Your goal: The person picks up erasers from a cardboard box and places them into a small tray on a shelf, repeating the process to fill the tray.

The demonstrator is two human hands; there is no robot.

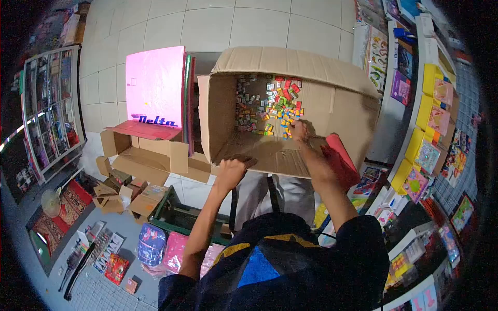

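Observation:
A large cardboard box (332, 106) lies in front of me with its inside facing up. Many small colourful packets (282, 101), red, green, yellow, blue and white, are scattered over its bottom, mostly in the left half; their exact kind is too small to tell. My left hand (232, 172) is closed over the box's near edge, at its left corner. Inside the box, my right hand (300, 131) is at the near end of the packets, fingers drawn together. Whatever is between those fingertips is too small to make out. A red sheet-like object (341, 159) is beside my right forearm.
Left of the box stand a pink "Delta" board (154, 85) and a smaller open carton (142, 158). A green crate (181, 210) and plastic-wrapped packs (175, 249) lie nearer me. Shelves of goods (415, 150) line the right; a glass cabinet (52, 103) stands far left.

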